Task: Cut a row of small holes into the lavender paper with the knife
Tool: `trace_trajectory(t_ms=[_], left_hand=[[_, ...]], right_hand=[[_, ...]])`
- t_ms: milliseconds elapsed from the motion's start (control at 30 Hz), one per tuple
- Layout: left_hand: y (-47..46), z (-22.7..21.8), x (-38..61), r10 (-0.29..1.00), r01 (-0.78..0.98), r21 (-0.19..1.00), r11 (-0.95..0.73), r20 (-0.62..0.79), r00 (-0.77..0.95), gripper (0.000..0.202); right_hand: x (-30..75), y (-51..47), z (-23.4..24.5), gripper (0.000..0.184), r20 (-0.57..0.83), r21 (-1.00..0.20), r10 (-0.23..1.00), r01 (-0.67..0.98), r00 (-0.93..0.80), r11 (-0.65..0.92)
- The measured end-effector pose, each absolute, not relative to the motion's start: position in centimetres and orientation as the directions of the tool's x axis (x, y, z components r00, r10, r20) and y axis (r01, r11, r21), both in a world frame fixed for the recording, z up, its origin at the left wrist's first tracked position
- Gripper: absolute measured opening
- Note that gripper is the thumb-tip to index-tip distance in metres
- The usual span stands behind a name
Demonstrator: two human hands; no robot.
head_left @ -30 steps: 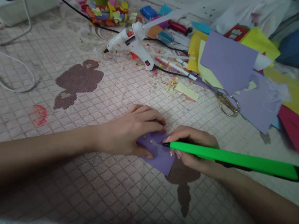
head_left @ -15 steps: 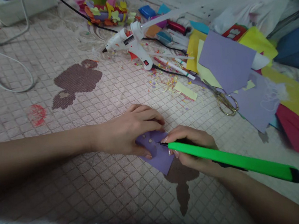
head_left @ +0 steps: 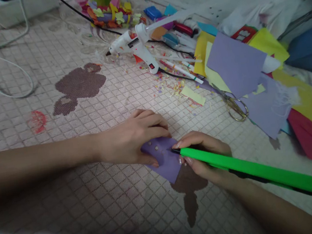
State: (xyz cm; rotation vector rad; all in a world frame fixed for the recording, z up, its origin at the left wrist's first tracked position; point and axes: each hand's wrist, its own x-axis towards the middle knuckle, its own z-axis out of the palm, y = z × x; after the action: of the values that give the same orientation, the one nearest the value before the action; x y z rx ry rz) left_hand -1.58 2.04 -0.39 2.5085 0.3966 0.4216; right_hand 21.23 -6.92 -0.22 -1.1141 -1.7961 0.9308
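Note:
My left hand (head_left: 133, 140) rests flat on a small piece of purple paper (head_left: 162, 159), holding it down on a patterned mat (head_left: 98, 200), with the thumb at its lower edge. A few small pale dots lie on the paper near that hand. My right hand (head_left: 200, 143) grips a long bright green utility knife (head_left: 250, 170), whose thin black tip touches the paper. The hand hides the paper's right corner.
A white hot glue gun (head_left: 133, 45) lies at the back among cables and paper scraps. Gold scissors (head_left: 234, 107) sit at the edge of a heap of coloured paper sheets (head_left: 236, 63). Pens, small containers and paper flowers (head_left: 112, 16) lie further back.
The green knife's tip has shifted slightly right across the purple paper, with my right hand following it. My left hand stays on the paper. The view has drifted slightly.

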Motion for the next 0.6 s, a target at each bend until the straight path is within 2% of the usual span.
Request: trace_trajectory(t_ms=[300, 600], left_hand=[[1.5, -0.1, -1.6, 0.432, 0.281, 0.514, -0.810, 0.201, 0.879, 0.051], [1.4, -0.2, -1.7, 0.455, 0.313, 0.514, -0.799, 0.177, 0.873, 0.050]], right_hand=[[20.6, -6.9, 0.8, 0.024, 0.246, -0.866, 0.924, 0.363, -0.292, 0.345], [20.6, -6.8, 0.3, 0.025, 0.227, -0.866, 0.923, 0.370, -0.310, 0.337]])
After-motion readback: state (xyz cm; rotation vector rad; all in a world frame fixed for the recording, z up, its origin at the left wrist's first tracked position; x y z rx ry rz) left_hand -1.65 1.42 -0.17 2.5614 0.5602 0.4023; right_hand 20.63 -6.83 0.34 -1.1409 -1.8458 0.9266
